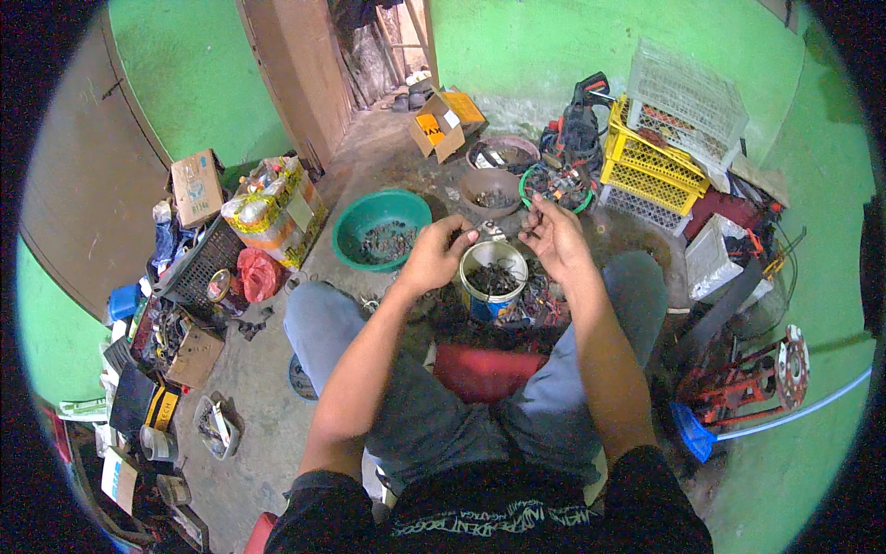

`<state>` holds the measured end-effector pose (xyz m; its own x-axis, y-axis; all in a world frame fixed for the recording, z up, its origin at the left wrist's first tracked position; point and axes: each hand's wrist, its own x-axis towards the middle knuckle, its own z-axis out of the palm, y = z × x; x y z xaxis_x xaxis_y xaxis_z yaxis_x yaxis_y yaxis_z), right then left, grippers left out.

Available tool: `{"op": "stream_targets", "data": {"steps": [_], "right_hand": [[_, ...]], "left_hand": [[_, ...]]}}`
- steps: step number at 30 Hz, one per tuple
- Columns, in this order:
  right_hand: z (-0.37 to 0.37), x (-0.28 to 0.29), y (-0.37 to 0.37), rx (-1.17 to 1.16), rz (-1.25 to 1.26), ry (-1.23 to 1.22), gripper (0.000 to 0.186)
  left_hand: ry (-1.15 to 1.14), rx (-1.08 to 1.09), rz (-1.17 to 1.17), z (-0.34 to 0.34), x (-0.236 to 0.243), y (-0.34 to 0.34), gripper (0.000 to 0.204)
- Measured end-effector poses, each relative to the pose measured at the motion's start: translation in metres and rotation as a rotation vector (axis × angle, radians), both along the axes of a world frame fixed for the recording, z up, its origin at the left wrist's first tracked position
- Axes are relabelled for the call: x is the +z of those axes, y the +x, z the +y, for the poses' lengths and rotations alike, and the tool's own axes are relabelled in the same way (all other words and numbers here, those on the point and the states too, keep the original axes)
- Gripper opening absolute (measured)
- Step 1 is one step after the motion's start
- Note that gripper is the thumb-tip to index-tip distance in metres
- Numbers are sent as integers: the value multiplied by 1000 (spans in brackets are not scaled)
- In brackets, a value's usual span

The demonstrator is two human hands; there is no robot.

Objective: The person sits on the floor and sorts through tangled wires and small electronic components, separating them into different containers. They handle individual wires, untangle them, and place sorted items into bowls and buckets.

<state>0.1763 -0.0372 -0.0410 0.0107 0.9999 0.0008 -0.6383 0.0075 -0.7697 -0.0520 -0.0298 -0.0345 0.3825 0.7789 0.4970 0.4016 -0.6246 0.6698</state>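
My left hand (441, 249) is closed at the fingertips above the left of a white-rimmed bucket (493, 303) of dark wiry scraps; what it grips is too small to name. My right hand (557, 242) is raised above the bucket's right side, thumb and fingers pinched around something small that I cannot make out. A small pale metal piece (491, 232) shows between the hands, behind the bucket; I cannot tell whether either hand touches it. A heap of small parts and wires (531, 305) lies beside the bucket, between my knees.
A green basin (346, 226), brown bowl (475, 185) and green-rimmed bowl (558, 189) hold small parts. Stacked crates (651, 175) and a cardboard box (438, 129) stand behind. Clutter with a basket (194, 258) lines the left; a red metal frame (738, 388) and blue scoop (692, 429) are right.
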Motion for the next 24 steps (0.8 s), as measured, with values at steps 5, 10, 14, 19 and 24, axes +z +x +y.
{"op": "stream_targets", "data": {"steps": [5, 10, 14, 19, 24], "right_hand": [[4, 17, 5, 104, -14, 88, 19], [19, 68, 4, 81, -45, 32, 30], [53, 85, 21, 182, -338, 190, 28], [103, 96, 34, 220, -348, 152, 18], [151, 85, 36, 231, -521, 197, 22]], "left_hand": [[-67, -90, 86, 2, 16, -5, 24], [-52, -173, 128, 33, 45, -16, 19], [-192, -216, 298, 71, 78, -12, 21], [-13, -162, 312, 128, 80, -8, 26], [13, -52, 278, 144, 71, 11, 27]]}}
